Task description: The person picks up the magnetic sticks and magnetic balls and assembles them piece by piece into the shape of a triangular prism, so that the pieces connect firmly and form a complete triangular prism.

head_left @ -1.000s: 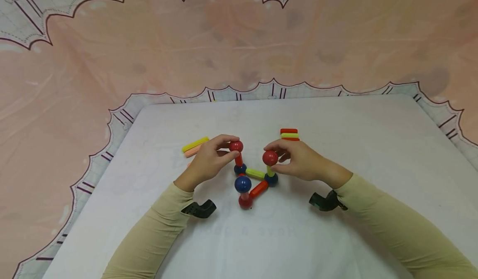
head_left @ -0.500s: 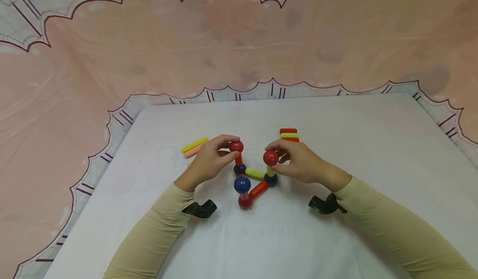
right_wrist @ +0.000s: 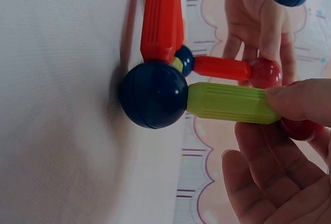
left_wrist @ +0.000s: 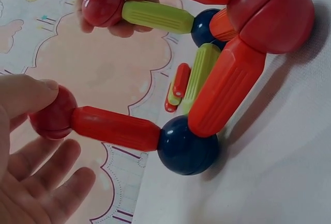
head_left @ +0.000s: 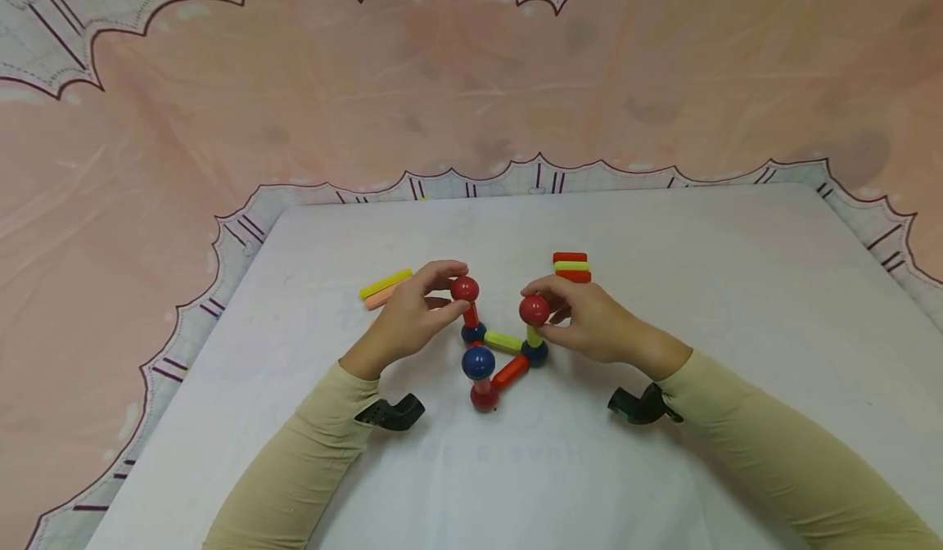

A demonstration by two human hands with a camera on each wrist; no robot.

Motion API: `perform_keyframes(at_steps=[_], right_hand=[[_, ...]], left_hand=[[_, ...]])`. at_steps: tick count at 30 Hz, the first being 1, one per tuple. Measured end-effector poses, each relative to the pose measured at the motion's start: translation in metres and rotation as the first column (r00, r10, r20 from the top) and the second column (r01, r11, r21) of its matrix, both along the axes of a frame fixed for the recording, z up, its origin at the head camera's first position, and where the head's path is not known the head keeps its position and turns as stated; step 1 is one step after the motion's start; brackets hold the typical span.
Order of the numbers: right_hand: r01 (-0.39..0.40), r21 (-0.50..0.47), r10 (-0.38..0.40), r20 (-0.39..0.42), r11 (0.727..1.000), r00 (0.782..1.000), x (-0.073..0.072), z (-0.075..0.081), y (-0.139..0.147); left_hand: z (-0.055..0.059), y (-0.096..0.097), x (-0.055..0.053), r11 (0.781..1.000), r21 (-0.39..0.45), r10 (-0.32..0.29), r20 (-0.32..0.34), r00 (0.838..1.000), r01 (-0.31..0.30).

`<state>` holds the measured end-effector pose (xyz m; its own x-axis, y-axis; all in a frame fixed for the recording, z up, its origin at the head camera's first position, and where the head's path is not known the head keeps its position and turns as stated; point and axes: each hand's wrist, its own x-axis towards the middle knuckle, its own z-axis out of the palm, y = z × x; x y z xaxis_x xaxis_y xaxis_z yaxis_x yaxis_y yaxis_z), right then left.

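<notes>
A frame of magnetic rods and balls stands on the white surface in the head view. At its back left, my left hand (head_left: 412,313) has thumb and fingers about a red ball (head_left: 465,289) atop an upright red rod (left_wrist: 116,128). My right hand (head_left: 589,317) pinches another red ball (head_left: 534,310) on an upright yellow-green rod (right_wrist: 230,102); its thumb lies at the joint in the right wrist view. Both rods rise from dark blue balls (left_wrist: 187,145), linked by a yellow-green rod (head_left: 504,343). In front, a blue ball (head_left: 479,362) tops a pink-looking rod above a red ball (head_left: 484,398).
Loose red and yellow-green rods (head_left: 570,267) lie behind my right hand. Yellow and orange rods (head_left: 386,288) lie beside my left hand, partly covered by it. A patterned pink cloth (head_left: 471,83) borders the white table surface (head_left: 663,231).
My left hand has shifted slightly left, its forefinger lifting a little at the top of the red ball. The right hand and the frame have hardly moved.
</notes>
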<state>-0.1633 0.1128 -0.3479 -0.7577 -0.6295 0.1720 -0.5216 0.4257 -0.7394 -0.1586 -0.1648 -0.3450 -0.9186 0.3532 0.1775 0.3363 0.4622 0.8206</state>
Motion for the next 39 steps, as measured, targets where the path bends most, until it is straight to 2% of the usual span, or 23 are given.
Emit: perform_keyframes(at_steps=[4,6,8,10,12,15,18,21,23,26,31,39], right_hand=[[0.008,0.003,-0.008,0.010,1.000,1.000,0.000,-0.001,0.000],[0.009,0.002,-0.009,0.016,1.000,1.000,0.000,-0.001,0.000],[0.008,0.000,-0.008,0.020,1.000,1.000,-0.001,-0.001,0.000],[0.004,-0.002,-0.004,0.024,1.000,1.000,-0.001,-0.001,0.000],[0.005,-0.005,-0.005,0.025,1.000,1.000,-0.001,-0.001,0.000],[0.012,-0.004,-0.012,0.024,1.000,1.000,-0.001,-0.001,0.001],[0.017,-0.005,-0.017,0.020,1.000,1.000,-0.001,-0.002,0.002],[0.014,-0.007,-0.014,0.018,1.000,1.000,-0.001,-0.002,0.002],[0.013,-0.007,-0.013,0.015,1.000,1.000,-0.001,-0.003,0.001],[0.014,-0.004,-0.014,0.009,1.000,1.000,-0.001,-0.002,0.001],[0.035,0.008,-0.035,-0.007,0.999,0.999,-0.001,-0.002,0.002],[0.099,0.027,-0.098,-0.030,0.995,0.995,-0.003,-0.005,0.004]], left_hand=[[0.002,-0.004,0.005,0.998,-0.023,0.065,-0.027,0.998,-0.066],[0.004,-0.006,0.011,0.995,-0.029,0.092,-0.093,0.991,-0.095],[0.007,-0.008,0.019,0.996,-0.018,0.086,-0.166,0.982,-0.090],[0.011,-0.009,0.027,0.999,-0.001,0.036,-0.218,0.975,-0.037],[0.012,-0.009,0.035,0.999,0.007,-0.045,-0.232,0.972,0.048],[0.012,-0.006,0.044,0.983,0.012,-0.177,-0.193,0.965,0.182],[0.010,0.000,0.047,0.961,0.004,-0.274,-0.150,0.950,0.278],[0.008,0.004,0.049,0.942,-0.044,-0.336,-0.108,0.936,0.333],[0.008,0.006,0.049,0.934,-0.089,-0.353,-0.080,0.932,0.346],[0.009,0.007,0.048,0.929,-0.143,-0.352,-0.059,0.934,0.341],[0.010,0.006,0.043,0.933,-0.195,-0.322,-0.081,0.943,0.302],[0.010,0.004,0.027,0.957,-0.239,-0.192,-0.096,0.977,0.164]])
